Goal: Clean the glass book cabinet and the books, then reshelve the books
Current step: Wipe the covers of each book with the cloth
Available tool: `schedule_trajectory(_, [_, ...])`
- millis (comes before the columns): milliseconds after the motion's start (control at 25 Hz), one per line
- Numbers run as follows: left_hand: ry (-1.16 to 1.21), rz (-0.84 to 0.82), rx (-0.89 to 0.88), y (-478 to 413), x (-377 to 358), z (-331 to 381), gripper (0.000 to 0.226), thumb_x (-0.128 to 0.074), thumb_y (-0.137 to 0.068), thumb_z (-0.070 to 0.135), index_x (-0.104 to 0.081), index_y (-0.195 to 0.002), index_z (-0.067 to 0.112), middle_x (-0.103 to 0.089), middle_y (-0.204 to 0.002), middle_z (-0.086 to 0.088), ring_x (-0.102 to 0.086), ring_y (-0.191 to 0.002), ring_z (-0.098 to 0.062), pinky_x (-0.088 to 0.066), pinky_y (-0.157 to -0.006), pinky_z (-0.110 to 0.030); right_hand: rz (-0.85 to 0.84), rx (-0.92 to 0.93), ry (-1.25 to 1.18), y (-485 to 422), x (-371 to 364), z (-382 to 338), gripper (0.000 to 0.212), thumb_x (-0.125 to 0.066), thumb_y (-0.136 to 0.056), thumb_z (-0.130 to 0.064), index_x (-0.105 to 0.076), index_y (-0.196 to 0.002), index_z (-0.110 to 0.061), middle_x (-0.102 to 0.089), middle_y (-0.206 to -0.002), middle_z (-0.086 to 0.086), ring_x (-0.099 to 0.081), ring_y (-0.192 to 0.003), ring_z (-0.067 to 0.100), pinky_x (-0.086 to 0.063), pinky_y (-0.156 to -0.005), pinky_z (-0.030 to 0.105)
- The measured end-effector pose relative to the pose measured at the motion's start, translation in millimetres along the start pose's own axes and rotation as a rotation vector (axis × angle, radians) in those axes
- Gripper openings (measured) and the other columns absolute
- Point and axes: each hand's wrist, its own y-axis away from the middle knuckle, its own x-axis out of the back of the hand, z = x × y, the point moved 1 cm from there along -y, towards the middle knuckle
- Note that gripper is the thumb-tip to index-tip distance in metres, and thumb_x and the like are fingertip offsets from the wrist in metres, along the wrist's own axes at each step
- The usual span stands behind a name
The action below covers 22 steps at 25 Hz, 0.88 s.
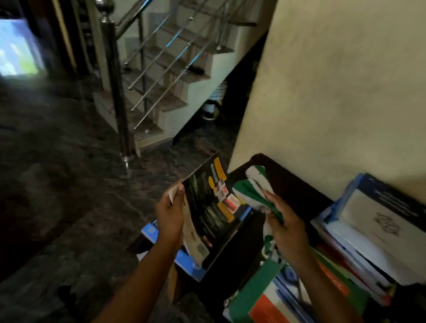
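Wiping books is your step: left hand [171, 216] grips the dark book [211, 209], right hand [287, 233] clutches the cloth [253, 186] (bunched); next, sweep its cover.

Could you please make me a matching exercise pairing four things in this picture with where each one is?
Things: 1 dark book; 2 green and white cloth; 3 pile of books; 4 metal post.
Places: A against the wall; B in the right hand; C at the foot of the stairs; D in the left hand.
Pairs: 1-D; 2-B; 3-A; 4-C.
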Motion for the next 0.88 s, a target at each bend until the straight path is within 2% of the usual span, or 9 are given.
schedule_trajectory(160, [-0.03,-0.202,-0.385,13.0,-66.3,43.6,0.017,-0.057,-0.092,0.012,-0.066,-0.105,0.015,-0.068,-0.096,-0.002,-0.063,-0.091,-0.011,-0.049,-0.081,-0.021,0.193,-0.067,-0.013,11.6,65.3,-10.0,0.04,-0.049,-0.094,-0.004,-0.046,-0.119,-0.036,-0.047,-0.125,-0.012,-0.043,-0.118,0.004,-0.034,-0.089,0.01])
schedule_trajectory(240, [-0.075,-0.252,-0.511,17.6,-99.8,51.3,0.018,-0.059,-0.09,0.013,-0.067,-0.105,0.02,-0.069,-0.095,0.002,-0.065,-0.092,-0.012,-0.049,-0.082,-0.022,0.292,-0.085,0.021,18.3,95.1,-10.1,0.039,-0.048,-0.093,-0.003,-0.049,-0.121,-0.031,-0.048,-0.123,-0.012,-0.044,-0.116,0.005,-0.033,-0.088,0.011])
schedule_trajectory(400, [-0.107,-0.27,-0.555,40.3,-181.8,50.9,0.02,-0.059,-0.091,0.016,-0.068,-0.108,0.016,-0.07,-0.099,-0.003,-0.065,-0.095,-0.015,-0.05,-0.088,-0.028,0.491,-0.163,0.028,35.2,154.3,-1.4,0.041,-0.05,-0.093,-0.005,-0.047,-0.129,-0.024,-0.049,-0.12,-0.008,-0.046,-0.112,0.008,-0.033,-0.083,0.011])
schedule_trajectory(480, [-0.084,-0.331,-0.587,61.4,-225.3,45.6,0.021,-0.058,-0.091,0.021,-0.068,-0.109,0.017,-0.071,-0.103,-0.005,-0.065,-0.097,-0.016,-0.052,-0.088,-0.032,0.566,-0.204,0.033,45.1,181.7,4.9,0.043,-0.05,-0.094,-0.007,-0.043,-0.132,-0.025,-0.055,-0.115,0.0,-0.054,-0.1,0.014,-0.038,-0.072,0.011])
schedule_trajectory(560, [-0.138,-0.382,-0.675,84.4,-262.4,35.3,0.024,-0.056,-0.091,0.018,-0.067,-0.113,0.017,-0.07,-0.106,-0.006,-0.063,-0.098,-0.013,-0.048,-0.086,-0.022,0.623,-0.248,0.034,56.8,205.1,10.0,0.041,-0.049,-0.094,-0.008,-0.044,-0.133,-0.021,-0.057,-0.11,0.006,-0.053,-0.084,0.011,-0.04,-0.06,0.004])
schedule_trajectory(640, [-0.247,-0.522,-0.796,110.1,-293.0,16.7,0.032,-0.054,-0.089,0.004,-0.065,-0.117,0.013,-0.069,-0.109,-0.01,-0.061,-0.097,-0.014,-0.04,-0.084,-0.015,0.677,-0.28,0.049,68.7,226.0,16.9,0.039,-0.05,-0.094,-0.01,-0.048,-0.133,-0.013,-0.06,-0.109,0.012,-0.052,-0.074,0.003,-0.042,-0.056,0.006])
schedule_trajectory(720, [-0.372,-0.734,-0.921,135.8,-314.3,-14.6,0.035,-0.05,-0.087,0.002,-0.064,-0.117,0.012,-0.069,-0.108,-0.013,-0.064,-0.098,-0.025,-0.041,-0.088,-0.022,0.716,-0.302,0.062,78.6,242.0,28.0,0.039,-0.051,-0.094,-0.008,-0.049,-0.133,-0.009,-0.061,-0.11,0.014,-0.054,-0.083,0.006,-0.041,-0.059,0.007])
schedule_trajectory(800, [-0.456,-0.898,-1.04,154.7,-320.7,-51.8,0.035,-0.047,-0.084,0.012,-0.066,-0.112,0.009,-0.068,-0.109,-0.015,-0.064,-0.101,-0.03,-0.041,-0.094,-0.028,0.74,-0.341,0.034,86.8,253.4,40.7,0.039,-0.05,-0.094,-0.006,-0.048,-0.133,-0.007,-0.057,-0.111,0.006,-0.052,-0.093,0.013,-0.044,-0.075,0.017])
schedule_trajectory(880, [-0.599,-1.048,-1.154,161.5,-319.7,-85.8,0.038,-0.053,-0.077,0.009,-0.065,-0.114,0.006,-0.065,-0.117,-0.016,-0.059,-0.111,-0.031,-0.038,-0.102,-0.039,0.74,-0.382,0.003,94.3,261.6,54.8,0.039,-0.048,-0.094,-0.006,-0.048,-0.133,-0.009,-0.055,-0.104,0.001,-0.053,-0.079,0.012,-0.047,-0.075,0.027])
